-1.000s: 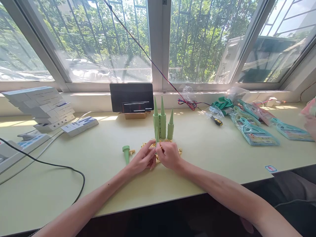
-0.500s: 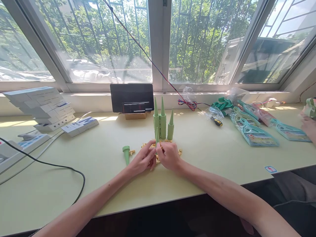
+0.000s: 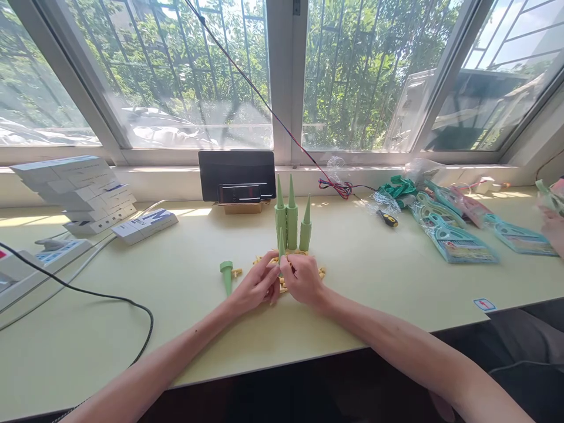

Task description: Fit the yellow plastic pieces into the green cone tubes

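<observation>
A green plastic spike (image 3: 281, 241) stands point-up between my two hands. The fingers of my left hand (image 3: 257, 282) are closed around its lower part. Pressed against it from the other side is my right hand (image 3: 304, 279), its fingers curled in a pinch; whatever lies inside that pinch is mostly hidden. Small yellow plastic pieces (image 3: 322, 273) lie in a pile under and around both hands. Just behind, more green spikes (image 3: 291, 220) stand upright with their points up. Left of my hands, a green spike with a wide cap (image 3: 226, 276) lies beside a yellow piece (image 3: 237, 272).
A tablet (image 3: 237, 170) and a phone (image 3: 240, 194) lean at the window. White boxes (image 3: 83, 191) and a power strip (image 3: 53, 258) are on the left. Wrapped dustpan sets (image 3: 462, 238) and a screwdriver (image 3: 388, 218) lie right, near another person's hand (image 3: 553, 229).
My hands and the spike between them stay almost in place, with a slight shift of the camera view. The other person's hand at the right edge has moved slightly.
</observation>
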The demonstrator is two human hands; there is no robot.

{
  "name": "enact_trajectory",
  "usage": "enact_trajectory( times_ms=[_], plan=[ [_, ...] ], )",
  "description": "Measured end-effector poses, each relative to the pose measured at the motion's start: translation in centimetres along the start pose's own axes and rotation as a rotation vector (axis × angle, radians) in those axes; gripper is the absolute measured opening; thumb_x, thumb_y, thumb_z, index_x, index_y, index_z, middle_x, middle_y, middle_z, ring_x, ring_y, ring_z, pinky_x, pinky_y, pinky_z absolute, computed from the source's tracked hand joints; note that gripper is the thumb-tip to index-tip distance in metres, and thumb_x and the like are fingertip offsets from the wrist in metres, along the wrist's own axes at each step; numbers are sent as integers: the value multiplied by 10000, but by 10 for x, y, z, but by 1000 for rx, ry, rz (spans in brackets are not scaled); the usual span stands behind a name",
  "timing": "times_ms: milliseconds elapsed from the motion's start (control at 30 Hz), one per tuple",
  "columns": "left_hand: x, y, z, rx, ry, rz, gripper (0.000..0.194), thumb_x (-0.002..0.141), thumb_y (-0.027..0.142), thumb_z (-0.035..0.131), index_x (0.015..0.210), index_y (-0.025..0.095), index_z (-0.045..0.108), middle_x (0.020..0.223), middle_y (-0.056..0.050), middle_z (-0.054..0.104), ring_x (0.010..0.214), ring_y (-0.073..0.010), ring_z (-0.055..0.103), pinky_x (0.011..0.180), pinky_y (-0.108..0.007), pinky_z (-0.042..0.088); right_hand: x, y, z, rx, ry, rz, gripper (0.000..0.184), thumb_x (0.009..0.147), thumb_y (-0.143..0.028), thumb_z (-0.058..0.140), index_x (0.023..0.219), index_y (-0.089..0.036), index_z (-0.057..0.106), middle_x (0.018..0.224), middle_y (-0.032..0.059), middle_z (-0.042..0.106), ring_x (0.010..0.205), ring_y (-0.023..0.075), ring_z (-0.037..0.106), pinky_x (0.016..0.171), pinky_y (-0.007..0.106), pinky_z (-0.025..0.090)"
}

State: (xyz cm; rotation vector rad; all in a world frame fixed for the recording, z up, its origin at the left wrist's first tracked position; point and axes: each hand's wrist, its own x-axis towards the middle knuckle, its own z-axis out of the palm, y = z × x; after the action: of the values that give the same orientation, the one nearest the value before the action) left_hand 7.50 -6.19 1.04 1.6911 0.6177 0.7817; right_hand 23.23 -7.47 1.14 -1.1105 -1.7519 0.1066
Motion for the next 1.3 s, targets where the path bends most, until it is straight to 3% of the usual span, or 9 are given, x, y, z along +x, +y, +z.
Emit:
enact_trajectory(
  times_ms=[233,567,800,1033,1300],
  plan=[
    [0,-2,0,18,5,1,397,974,497,443,1254,224,375,590,42,541,376,-125,486,349,-219,247,0,1,1,23,-12,25,411,941,-297,350,551,-207,253,481,-40,350,454,84,281,493,260,217],
    [1,0,1,-1,18,-6,362,968,509,458,1191,233,390,655,34,541,406,-117,523,356,-216,241,0,1,1,86,-16,59,410,921,-298,393,553,-212,234,486,-47,328,461,86,277,493,263,226],
    [1,2,-2,-76,48,-93,371,952,501,463,1172,202,446,532,50,519,423,-129,516,386,-218,296,3,-6,-5,188,-82,79,426,862,-350,510,571,-211,231,502,-66,278,488,81,252,485,243,233],
    [1,13,0,-132,41,-76,416,968,462,462,1275,182,461,528,46,514,433,-124,526,384,-210,304,3,-8,-5,208,-83,55,432,881,-338,504,570,-216,230,488,-76,270,480,81,296,593,239,401],
    [2,9,-1,-115,49,-68,358,969,497,457,1149,190,489,540,44,506,438,-130,550,378,-204,296,4,-7,-6,213,-83,61,427,885,-339,498,568,-214,241,495,-64,306,484,83,310,504,235,303]
  ],
)
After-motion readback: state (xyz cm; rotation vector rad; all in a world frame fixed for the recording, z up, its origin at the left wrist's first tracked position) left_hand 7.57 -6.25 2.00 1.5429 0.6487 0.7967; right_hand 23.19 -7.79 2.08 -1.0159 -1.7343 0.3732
